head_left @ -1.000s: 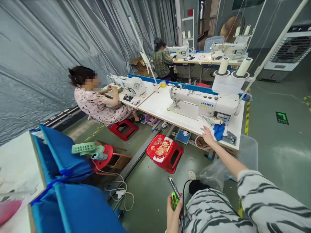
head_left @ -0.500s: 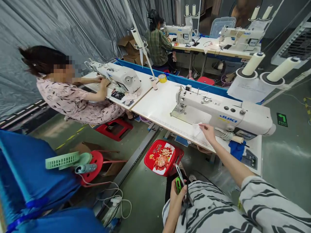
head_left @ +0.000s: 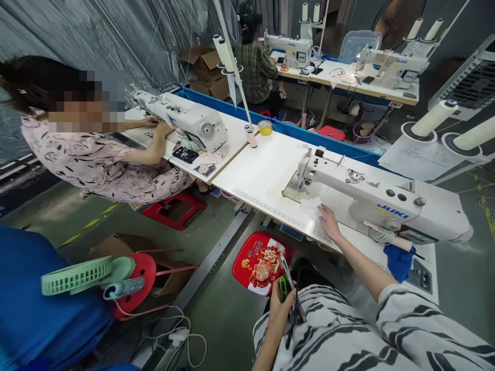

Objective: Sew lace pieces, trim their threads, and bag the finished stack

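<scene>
My right hand (head_left: 329,222) rests at the front of the white sewing table, its fingertips closed on a thin white cloth (head_left: 314,207) that lies in front of the sewing machine's needle. The cloth is hard to tell from the pale tabletop. Behind it stands the white JUKI sewing machine (head_left: 367,188). Low by my lap, my left hand (head_left: 280,305) is wrapped round a green-handled tool (head_left: 284,288). A silver metal part (head_left: 285,265) sticks up beside the green handle; its exact kind is unclear. A dark strap-like piece hangs below this hand.
A red stool (head_left: 257,263) with a flower print stands below the table edge. To the left, a co-worker (head_left: 88,154) sits at another sewing machine (head_left: 185,121). Yellow tape (head_left: 265,127) and a small thread spool (head_left: 252,138) sit near the table joint. A green fan (head_left: 77,273) stands lower left.
My right hand has lowered the white cloth, which now lies flatter on the table near the needle. The view has shifted left and closer. My left hand keeps its hold.
</scene>
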The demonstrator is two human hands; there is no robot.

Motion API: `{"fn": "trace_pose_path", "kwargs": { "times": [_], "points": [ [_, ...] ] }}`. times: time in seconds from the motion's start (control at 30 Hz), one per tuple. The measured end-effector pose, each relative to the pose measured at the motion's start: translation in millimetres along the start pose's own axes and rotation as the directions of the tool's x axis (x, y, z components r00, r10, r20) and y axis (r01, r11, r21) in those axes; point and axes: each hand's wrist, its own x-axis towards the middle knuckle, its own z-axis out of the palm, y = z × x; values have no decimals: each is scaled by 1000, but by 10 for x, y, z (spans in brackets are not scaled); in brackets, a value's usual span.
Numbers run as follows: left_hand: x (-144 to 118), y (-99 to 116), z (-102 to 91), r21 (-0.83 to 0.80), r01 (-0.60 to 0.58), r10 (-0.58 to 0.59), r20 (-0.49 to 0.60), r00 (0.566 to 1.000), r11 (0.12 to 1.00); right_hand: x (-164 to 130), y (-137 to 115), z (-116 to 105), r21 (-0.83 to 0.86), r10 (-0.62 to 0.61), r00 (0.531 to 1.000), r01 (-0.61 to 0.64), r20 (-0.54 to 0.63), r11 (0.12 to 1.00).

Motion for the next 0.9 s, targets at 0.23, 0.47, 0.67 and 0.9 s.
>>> {"fn": "trace_pose_path", "kwargs": {
  "times": [0.23,0.47,0.67,0.9],
  "points": [
    [139,38,-34,-51,10,-10,1,1000,999,153,-346,494,-261,-62,981,110,186,959],
    [227,76,-30,-85,3,-6,-31,1000,996,674,-625,604,-391,-66,980,137,189,910],
    [308,165,-135,9,99,-99,109,989,995,298,-765,758,-400,1,998,24,60,916],
    [385,290,-158,62,140,-150,216,965,988,-817,-432,662,-358,-101,980,157,170,920]
  ]
}}
